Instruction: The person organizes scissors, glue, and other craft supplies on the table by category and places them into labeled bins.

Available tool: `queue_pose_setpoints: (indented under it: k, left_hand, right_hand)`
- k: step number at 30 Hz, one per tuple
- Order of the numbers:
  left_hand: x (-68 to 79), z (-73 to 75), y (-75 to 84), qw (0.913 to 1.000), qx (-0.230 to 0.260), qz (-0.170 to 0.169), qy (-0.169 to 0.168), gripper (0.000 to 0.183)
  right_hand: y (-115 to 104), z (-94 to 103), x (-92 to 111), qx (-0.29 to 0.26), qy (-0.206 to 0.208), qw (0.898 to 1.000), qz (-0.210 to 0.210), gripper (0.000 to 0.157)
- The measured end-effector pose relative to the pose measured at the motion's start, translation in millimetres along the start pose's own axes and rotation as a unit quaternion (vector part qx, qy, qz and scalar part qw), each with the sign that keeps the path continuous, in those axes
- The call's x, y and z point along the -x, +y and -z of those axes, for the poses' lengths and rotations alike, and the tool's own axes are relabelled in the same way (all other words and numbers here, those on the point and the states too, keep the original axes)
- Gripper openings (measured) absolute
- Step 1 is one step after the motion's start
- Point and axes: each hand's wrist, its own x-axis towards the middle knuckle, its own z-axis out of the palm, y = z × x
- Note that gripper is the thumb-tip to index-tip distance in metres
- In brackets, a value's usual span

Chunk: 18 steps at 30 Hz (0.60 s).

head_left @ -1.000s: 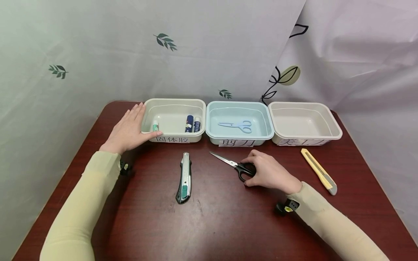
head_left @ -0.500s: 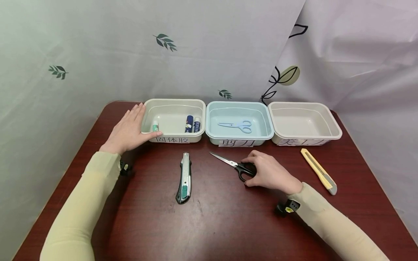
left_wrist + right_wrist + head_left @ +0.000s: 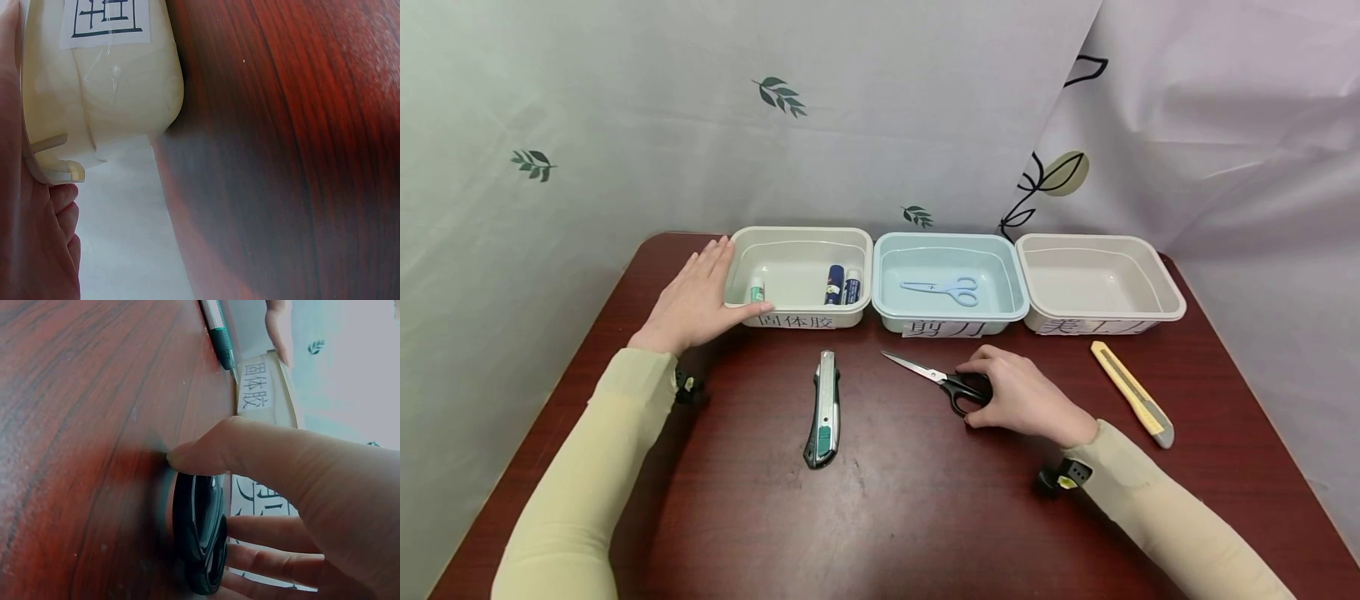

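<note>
In the head view my left hand (image 3: pixel 688 298) rests at the left corner of the beige bin (image 3: pixel 805 311), fingers straight and thumb along its front rim. The left wrist view shows that hand (image 3: pixel 31 237) against the bin's rim. My right hand (image 3: pixel 1018 396) grips the black handles of the scissors (image 3: pixel 937 377), which lie in front of the blue bin with the blades pointing to the upper left. Seen from the right wrist, the thumb is on one side of the handles (image 3: pixel 197 519) and the fingers on the other.
The blue bin (image 3: pixel 951 317) holds light blue scissors (image 3: pixel 951 288). Glue sticks (image 3: pixel 834 285) lie in the beige bin. A third bin (image 3: pixel 1097 287) stands at the right. A green-and-silver utility knife (image 3: pixel 825 408) and a yellow one (image 3: pixel 1131 393) lie on the table.
My right hand and the black scissors have shifted very slightly to the right. The left hand has stayed in place.
</note>
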Motion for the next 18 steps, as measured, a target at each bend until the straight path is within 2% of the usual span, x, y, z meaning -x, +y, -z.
queue_pose_setpoints:
  k: [18]
  left_hand:
    - [-0.3,0.2,-0.2,1.0,-0.002,0.0,-0.003,0.118]
  right_hand:
    - [0.7,12.6,1.5,-0.005,0.037,0.999,0.036,0.065]
